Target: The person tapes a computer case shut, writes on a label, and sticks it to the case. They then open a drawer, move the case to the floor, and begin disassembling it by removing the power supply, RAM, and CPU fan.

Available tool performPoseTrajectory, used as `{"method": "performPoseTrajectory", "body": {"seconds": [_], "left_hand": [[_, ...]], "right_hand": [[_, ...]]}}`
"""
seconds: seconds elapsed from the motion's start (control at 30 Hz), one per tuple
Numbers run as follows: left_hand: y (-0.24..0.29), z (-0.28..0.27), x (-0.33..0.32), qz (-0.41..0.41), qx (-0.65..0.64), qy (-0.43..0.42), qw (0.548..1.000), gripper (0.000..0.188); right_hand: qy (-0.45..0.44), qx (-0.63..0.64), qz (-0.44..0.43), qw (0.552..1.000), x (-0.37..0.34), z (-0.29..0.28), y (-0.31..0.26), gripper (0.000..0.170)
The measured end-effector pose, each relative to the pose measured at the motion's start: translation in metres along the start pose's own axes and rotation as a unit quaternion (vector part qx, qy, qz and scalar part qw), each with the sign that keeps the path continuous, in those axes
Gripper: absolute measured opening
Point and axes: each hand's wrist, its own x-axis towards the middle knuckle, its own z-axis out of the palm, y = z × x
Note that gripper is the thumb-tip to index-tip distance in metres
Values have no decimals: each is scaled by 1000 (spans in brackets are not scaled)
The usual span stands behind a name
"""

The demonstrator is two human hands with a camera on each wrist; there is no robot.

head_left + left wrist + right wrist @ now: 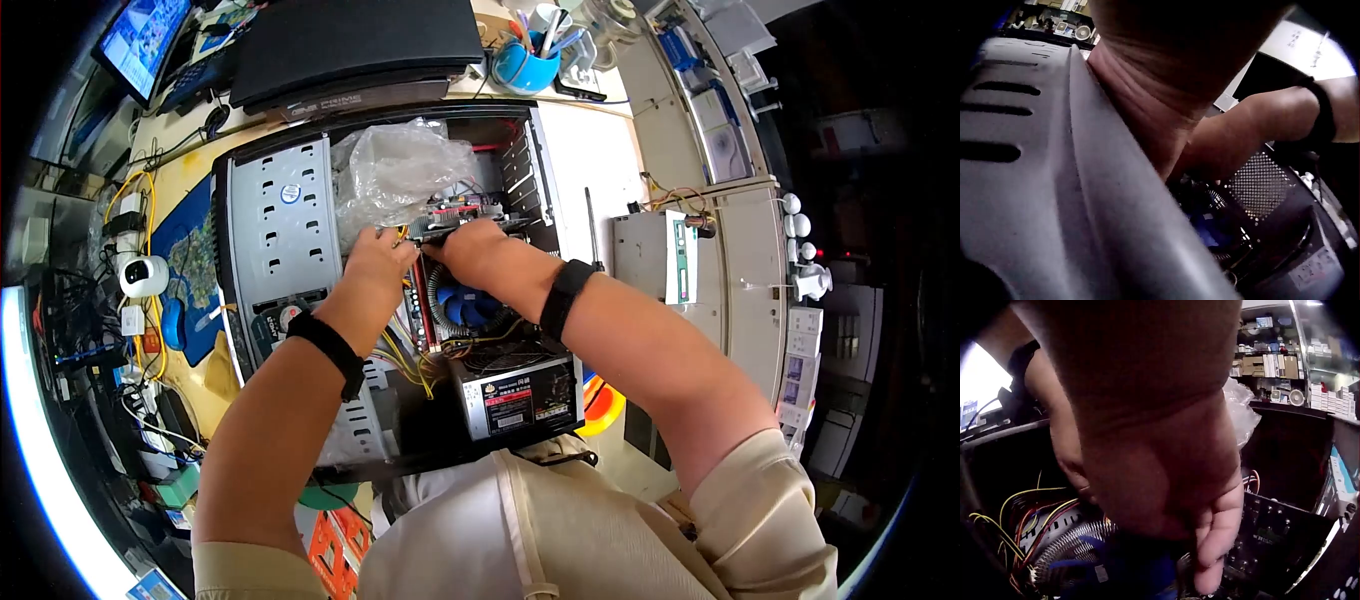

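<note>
An opened desktop computer case (285,205) lies in front of me, with both hands reaching inside it. My right hand (477,252) has curled fingers at the edge of a dark circuit card, likely a graphics card (1266,531). Its fingertips (1210,578) point down beside the card's board. My left hand (382,262) is bent over the card's other end, near some yellow wires; its fingertips are hidden and I cannot tell what they hold. Just below the hands sits a blue CPU cooler (465,305) with a ring of metal fins.
A crumpled clear plastic bag (400,170) lies in the case's far part. The power supply (520,395) fills the near right corner, with loose yellow cables (400,362) beside it. A screwdriver (592,225) lies right of the case; a blue pen cup (527,68) stands behind.
</note>
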Motion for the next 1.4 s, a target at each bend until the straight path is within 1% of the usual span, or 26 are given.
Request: {"method": "performPoseTrajectory", "body": {"seconds": [0.13, 0.23, 0.33, 0.47, 0.57, 0.67, 0.77, 0.83, 0.93, 0.97, 1.03, 1.13, 1.17, 1.27, 1.33, 1.4], "left_hand": [[-1, -6, 6, 8, 26, -59, 998, 51], [-2, 0, 10, 16, 52, -44, 998, 54], [0, -1, 12, 24, 70, -72, 995, 56], [5, 9, 17, 20, 59, -83, 995, 56], [6, 10, 21, 21, 48, -100, 994, 55], [4, 10, 23, 22, 36, -108, 993, 55], [5, 13, 25, 19, 31, -110, 993, 56], [5, 10, 23, 12, 27, -111, 993, 57], [8, 2, 22, 13, 51, -138, 989, 57], [8, 1, 22, 16, 58, -135, 989, 56], [9, 6, 24, 25, 69, -130, 989, 54], [9, 15, 25, 7, 50, -72, 996, 47], [8, 16, 28, 1, 42, -75, 996, 43], [4, 4, 33, -11, 8, -71, 997, 34], [-1, 10, 35, -7, -27, -57, 998, 30], [-5, 15, 31, 6, -53, -9, 999, 25]], "right_hand": [[-13, 1, -1, 1000, 4, 1, -1, 41], [-7, 16, 10, 1000, 6, 4, -1, 40], [0, 35, 15, 999, 7, 5, -2, 37], [27, 63, 5, 998, 17, 20, -2, 33], [8, 87, 20, 996, 18, 15, -4, 33], [35, 85, 5, 996, 21, 23, -3, 34], [31, 95, 8, 995, 17, 20, -2, 34], [47, 89, -10, 995, 13, 20, 0, 33], [58, 85, -20, 995, 13, 21, -1, 32], [60, 84, -20, 994, 15, 21, -1, 32], [29, 76, -1, 997, 17, 17, -4, 31], [-22, 70, 29, 997, 25, 14, -9, 26], [-38, 69, 39, 996, 28, 13, -8, 24], [5, 79, 27, 996, 15, 3, -12, 24], [8, 84, 7, 996, 11, 3, -8, 24], [30, 88, -4, 996, 12, 7, -5, 23]]}}
